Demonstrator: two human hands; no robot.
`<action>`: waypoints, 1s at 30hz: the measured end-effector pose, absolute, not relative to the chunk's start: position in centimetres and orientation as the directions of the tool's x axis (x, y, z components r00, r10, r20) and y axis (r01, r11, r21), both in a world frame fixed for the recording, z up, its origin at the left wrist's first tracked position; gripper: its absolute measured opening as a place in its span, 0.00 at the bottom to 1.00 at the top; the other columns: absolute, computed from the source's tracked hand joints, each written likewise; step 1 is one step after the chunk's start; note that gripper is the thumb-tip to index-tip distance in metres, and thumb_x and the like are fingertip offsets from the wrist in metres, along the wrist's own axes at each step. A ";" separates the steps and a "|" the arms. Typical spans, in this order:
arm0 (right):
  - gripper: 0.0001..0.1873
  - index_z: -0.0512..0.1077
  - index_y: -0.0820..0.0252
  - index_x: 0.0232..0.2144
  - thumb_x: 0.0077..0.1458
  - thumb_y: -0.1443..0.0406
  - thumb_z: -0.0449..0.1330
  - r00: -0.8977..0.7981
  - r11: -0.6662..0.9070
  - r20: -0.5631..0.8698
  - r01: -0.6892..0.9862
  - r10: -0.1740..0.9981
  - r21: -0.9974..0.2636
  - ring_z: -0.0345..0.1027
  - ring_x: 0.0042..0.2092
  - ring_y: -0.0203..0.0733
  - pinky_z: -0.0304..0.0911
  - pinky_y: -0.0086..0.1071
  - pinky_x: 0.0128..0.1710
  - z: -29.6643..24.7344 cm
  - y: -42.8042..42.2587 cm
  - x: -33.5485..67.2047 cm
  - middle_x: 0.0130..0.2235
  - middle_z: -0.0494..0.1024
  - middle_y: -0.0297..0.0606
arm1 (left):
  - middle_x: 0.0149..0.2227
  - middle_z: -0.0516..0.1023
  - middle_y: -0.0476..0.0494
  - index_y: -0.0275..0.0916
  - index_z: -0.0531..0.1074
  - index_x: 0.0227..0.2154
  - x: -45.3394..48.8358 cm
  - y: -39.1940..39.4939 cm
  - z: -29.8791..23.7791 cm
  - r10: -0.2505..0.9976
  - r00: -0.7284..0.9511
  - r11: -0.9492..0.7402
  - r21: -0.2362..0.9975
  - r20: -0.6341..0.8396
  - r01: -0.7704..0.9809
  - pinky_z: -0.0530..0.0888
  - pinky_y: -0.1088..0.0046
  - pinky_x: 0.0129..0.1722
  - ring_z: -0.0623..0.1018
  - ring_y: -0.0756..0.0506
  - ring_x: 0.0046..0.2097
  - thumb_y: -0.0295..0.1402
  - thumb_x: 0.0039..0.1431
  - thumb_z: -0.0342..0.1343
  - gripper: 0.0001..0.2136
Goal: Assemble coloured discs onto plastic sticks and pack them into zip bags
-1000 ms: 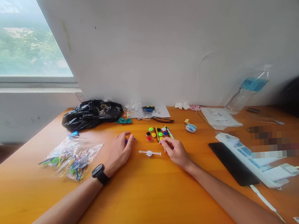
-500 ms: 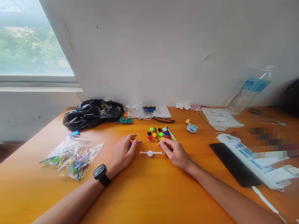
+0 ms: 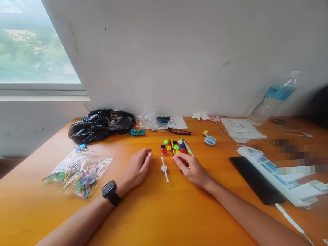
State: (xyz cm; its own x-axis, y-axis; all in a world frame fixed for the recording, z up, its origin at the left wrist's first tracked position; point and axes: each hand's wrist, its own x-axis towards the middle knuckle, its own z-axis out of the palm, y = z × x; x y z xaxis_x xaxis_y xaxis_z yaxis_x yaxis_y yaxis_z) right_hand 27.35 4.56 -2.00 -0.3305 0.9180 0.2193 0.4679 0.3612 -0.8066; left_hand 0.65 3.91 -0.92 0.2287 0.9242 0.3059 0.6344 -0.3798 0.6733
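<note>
My left hand (image 3: pixel 135 169) rests on its side on the orange table (image 3: pixel 159 220), fingers curled together; anything inside them is hidden. A black watch (image 3: pixel 110 191) sits on that wrist. My right hand (image 3: pixel 190 167) lies just right of it, fingers curled, thumb and forefinger tips close together at the table. Between the hands lies a white stick with a round hub (image 3: pixel 164 168), pointing away from me. Right behind it is a cluster of small coloured discs and thin sticks (image 3: pixel 174 146).
A clear bag of coloured plastic pieces (image 3: pixel 78 171) lies at the left, a black plastic bag (image 3: pixel 100 123) by the wall. On the right are a black phone (image 3: pixel 255 179), a white power strip (image 3: pixel 272 172), papers (image 3: pixel 241 128) and a water bottle (image 3: pixel 271 98). Glasses (image 3: pixel 179 131) and a small roll (image 3: pixel 209 140) lie behind.
The white stick has turned from crosswise to pointing away from me. The small blue piece at my left fingertips is no longer visible. Both hands shifted slightly.
</note>
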 end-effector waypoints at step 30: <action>0.20 0.73 0.58 0.60 0.70 0.60 0.59 -0.500 0.574 0.288 0.754 0.817 -0.318 0.74 0.53 0.52 0.67 0.47 0.56 -2.5 3.1 26.9 0.51 0.80 0.46 | 0.70 0.68 0.39 0.43 0.64 0.70 0.9 3.6 -2.4 0.731 0.567 -0.681 0.457 0.379 0.573 0.68 0.50 0.72 0.67 0.36 0.72 0.23 0.67 0.50 0.28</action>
State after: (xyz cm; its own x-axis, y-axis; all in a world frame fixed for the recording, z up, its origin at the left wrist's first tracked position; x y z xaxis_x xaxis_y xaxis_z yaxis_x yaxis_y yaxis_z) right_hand 26.90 3.05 -2.53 -0.4997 0.8167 0.2885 0.7544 0.5741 -0.3183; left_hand 0.90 3.65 -2.36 0.5670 0.7314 0.3789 0.5728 -0.6807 0.4567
